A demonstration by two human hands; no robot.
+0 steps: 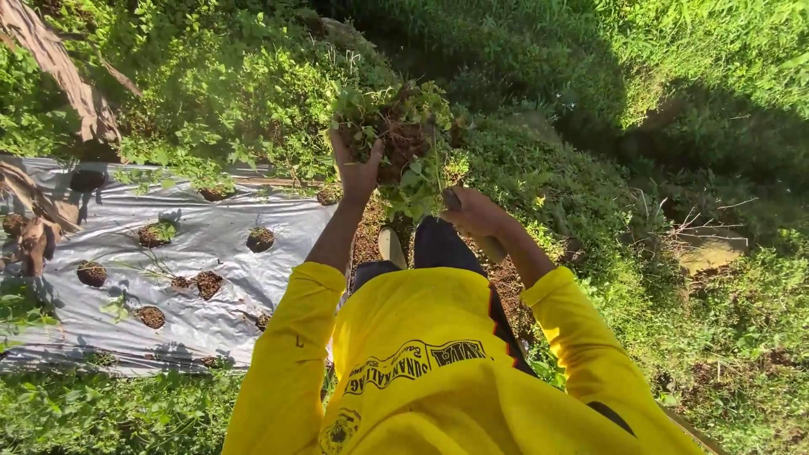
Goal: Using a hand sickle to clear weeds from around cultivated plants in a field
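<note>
My left hand (356,168) is raised and grips a clump of pulled weeds (403,135) with green leaves, brown roots and soil hanging from it. My right hand (474,212) is closed around the handle of a tool (489,246) just below and to the right of the clump; most of the tool is hidden by the leaves and my hand. Both arms wear yellow sleeves. My dark trousers and one pale shoe (390,248) show beneath the hands, above bare brown soil.
A silver plastic mulch sheet (211,312) with several round planting holes (260,240) lies on the left. Dense green weeds (236,93) cover the ground above it and to the right. Dry brown leaves (63,76) hang at the upper left.
</note>
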